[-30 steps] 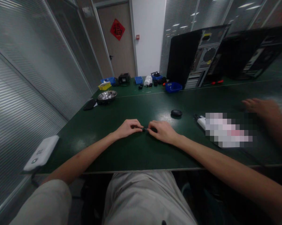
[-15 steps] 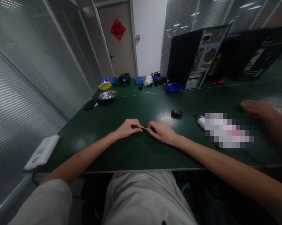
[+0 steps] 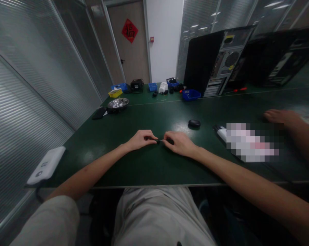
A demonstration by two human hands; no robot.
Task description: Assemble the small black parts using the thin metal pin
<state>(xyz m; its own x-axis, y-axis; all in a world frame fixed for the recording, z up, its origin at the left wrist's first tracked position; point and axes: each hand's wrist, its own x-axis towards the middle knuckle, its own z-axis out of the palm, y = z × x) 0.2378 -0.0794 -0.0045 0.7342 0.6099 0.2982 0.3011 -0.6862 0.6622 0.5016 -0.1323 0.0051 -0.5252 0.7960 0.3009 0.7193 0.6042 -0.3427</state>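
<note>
Low over the green table, my left hand pinches a small dark piece between thumb and fingertips. Facing it, my right hand is closed, its thumb and forefinger on a thin, light metallic piece that reaches to the dark one. Both pieces are too small to name, and whether they are joined I cannot tell. Beyond my right hand lies a black, rounded object resembling a computer mouse.
A metal bowl, a yellow tray and a blue tray stand toward the back. Computer towers rise at back right. A white device sits at the left edge. Another person's hand rests at right, near a pixelated white object.
My right hand has shifted slightly right, widening the gap between my fingertips, and more of the thin metallic piece shows. My left hand stays nearly in place.
</note>
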